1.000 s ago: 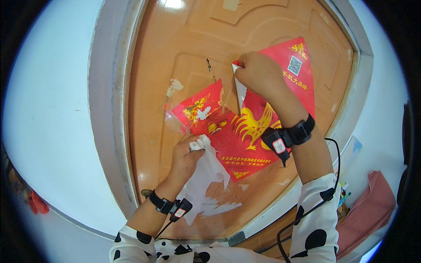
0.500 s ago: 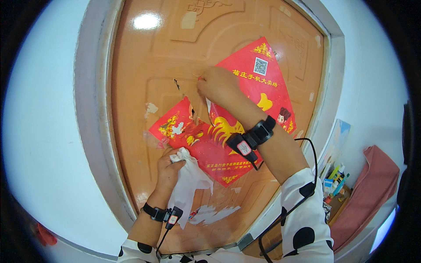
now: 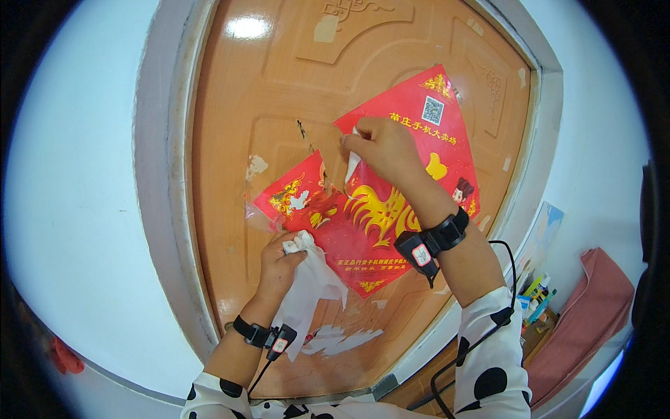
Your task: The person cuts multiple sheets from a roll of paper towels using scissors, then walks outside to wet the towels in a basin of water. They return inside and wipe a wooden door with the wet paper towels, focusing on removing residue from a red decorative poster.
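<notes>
A torn red poster (image 3: 391,276) with a golden rooster and gold lettering hangs on a brown panelled door (image 3: 244,160). At its upper left a ragged gap bares the wood. My right hand (image 3: 384,150) is closed in a pinch on the poster's loose upper edge, where the white back is curled up. Below the poster's left corner, my left hand (image 3: 279,262) clutches a crumpled white cloth (image 3: 307,269) that hangs down past the wrist. Both wrists wear black straps with small devices.
White paper residue (image 3: 342,340) clings to the lower door, with smaller patches elsewhere on it. A pale frame (image 3: 164,174) borders the door. To the right, a pink cloth (image 3: 583,314) hangs near bottles and tubes (image 3: 537,297). A black cable (image 3: 481,321) trails from my right wrist.
My right hand has moved right and slightly down, from bare wood beside the tear onto the poster's loose edge. The left hand still holds the cloth. The whole view has shifted slightly.
</notes>
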`<state>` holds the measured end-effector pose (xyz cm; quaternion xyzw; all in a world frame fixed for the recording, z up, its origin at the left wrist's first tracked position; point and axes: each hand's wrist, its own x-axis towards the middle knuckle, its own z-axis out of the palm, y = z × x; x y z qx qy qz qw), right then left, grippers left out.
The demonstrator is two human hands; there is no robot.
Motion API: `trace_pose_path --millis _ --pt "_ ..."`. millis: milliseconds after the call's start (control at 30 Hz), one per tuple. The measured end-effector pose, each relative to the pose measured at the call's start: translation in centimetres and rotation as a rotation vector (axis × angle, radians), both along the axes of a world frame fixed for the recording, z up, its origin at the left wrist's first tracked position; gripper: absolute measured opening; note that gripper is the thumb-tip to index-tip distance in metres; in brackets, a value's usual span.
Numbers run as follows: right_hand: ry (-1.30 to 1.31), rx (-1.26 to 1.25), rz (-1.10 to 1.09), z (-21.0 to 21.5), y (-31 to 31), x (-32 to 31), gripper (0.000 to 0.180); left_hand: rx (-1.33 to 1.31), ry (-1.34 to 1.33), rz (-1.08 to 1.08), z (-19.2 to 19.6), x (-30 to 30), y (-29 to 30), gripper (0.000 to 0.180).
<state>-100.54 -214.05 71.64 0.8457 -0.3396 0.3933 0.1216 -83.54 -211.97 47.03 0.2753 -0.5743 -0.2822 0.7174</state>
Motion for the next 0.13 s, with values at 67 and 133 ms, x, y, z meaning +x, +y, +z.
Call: trace_pose_path --millis 67,133 --pt "-0.056 0.138 0.125 -0.3 -0.6 0.1 0.047 0.036 0.033 -0.044 -0.3 0.1 -0.8 0.034" --pt "-0.176 0.188 0.253 -0.5 -1.1 -0.4 0.051 0.123 0.11 -0.158 -0.8 0.5 -1.5 0.038"
